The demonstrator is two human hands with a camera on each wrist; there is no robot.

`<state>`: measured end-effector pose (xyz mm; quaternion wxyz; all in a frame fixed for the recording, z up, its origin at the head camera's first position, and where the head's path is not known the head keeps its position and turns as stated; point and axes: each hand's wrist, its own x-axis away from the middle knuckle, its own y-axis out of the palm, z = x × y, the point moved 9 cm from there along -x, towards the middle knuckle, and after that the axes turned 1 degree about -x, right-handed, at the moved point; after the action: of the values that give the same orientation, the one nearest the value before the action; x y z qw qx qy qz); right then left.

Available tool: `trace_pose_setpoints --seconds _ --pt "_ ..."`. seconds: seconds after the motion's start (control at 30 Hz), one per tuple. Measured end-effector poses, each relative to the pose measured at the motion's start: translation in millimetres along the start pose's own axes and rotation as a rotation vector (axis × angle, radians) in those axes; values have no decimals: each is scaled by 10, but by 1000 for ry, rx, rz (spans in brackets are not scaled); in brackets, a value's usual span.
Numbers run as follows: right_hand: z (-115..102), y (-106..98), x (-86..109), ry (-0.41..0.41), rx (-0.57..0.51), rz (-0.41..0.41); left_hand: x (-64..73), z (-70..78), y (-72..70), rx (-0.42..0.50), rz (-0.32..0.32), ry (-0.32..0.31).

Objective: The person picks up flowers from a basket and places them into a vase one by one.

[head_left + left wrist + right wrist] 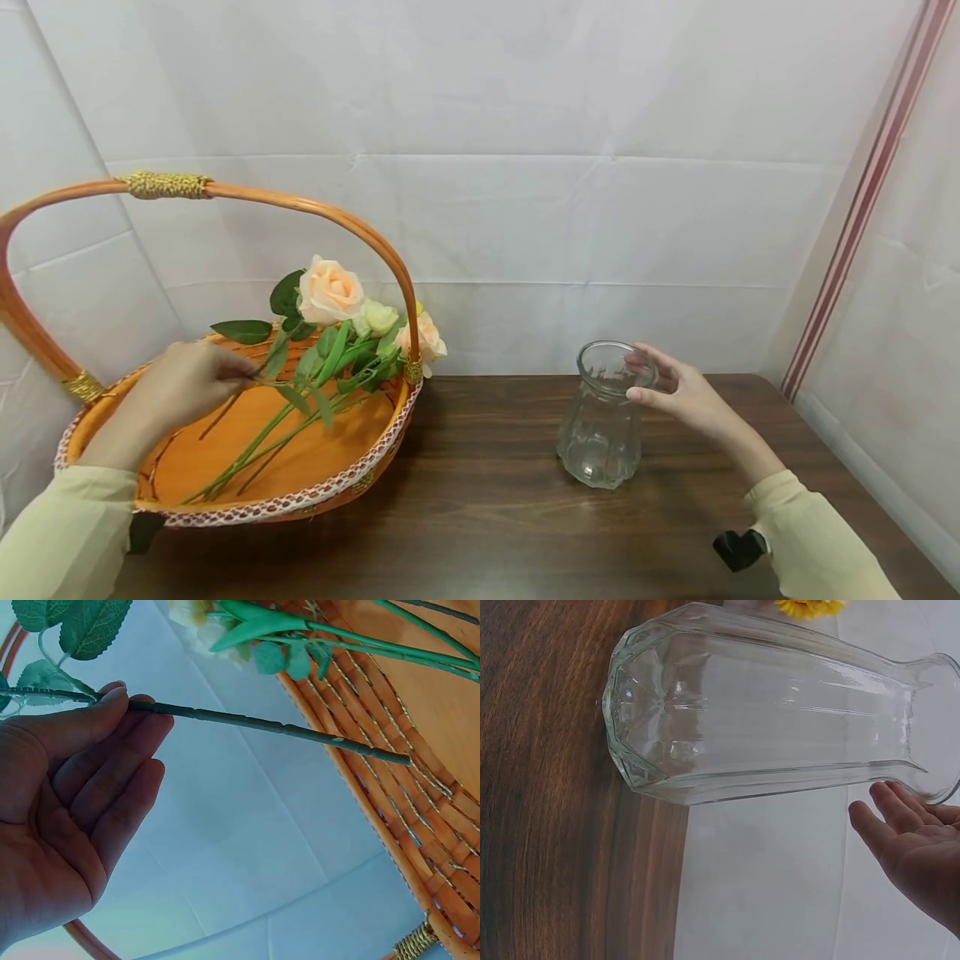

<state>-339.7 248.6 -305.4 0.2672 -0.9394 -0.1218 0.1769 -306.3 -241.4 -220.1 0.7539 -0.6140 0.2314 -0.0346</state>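
Observation:
My left hand [191,379] pinches the stem of a peach rose [330,290] between thumb and fingers, over the orange basket. In the left wrist view the rose's dark green stem [247,722] runs past the fingertips, its cut end free; leaves [94,630] sit near the thumb. On the table stands a clear glass vase [600,442], upright and faceted. My right hand [678,392] holds the vase lightly at its neck, thumb on the near side and fingers behind the rim. From the right wrist, the fingers [896,817] show right at the neck under the lip.
The orange woven basket [292,507], with a tall arched handle [300,204], sits at the left of the brown table [480,533]. Inside lie more flowers, among them a pale green-white one [377,317] and another peach one [426,337]. White cloth [525,217] hangs behind.

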Motion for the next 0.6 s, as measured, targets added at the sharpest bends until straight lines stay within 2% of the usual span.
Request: trace_pose_setpoints --seconds 0.3,0.6 --pt "2 9 -3 2 -5 0 -19 205 -56 9 15 30" --pt "-8 21 10 14 -6 -5 -64 510 -69 58 10 69"
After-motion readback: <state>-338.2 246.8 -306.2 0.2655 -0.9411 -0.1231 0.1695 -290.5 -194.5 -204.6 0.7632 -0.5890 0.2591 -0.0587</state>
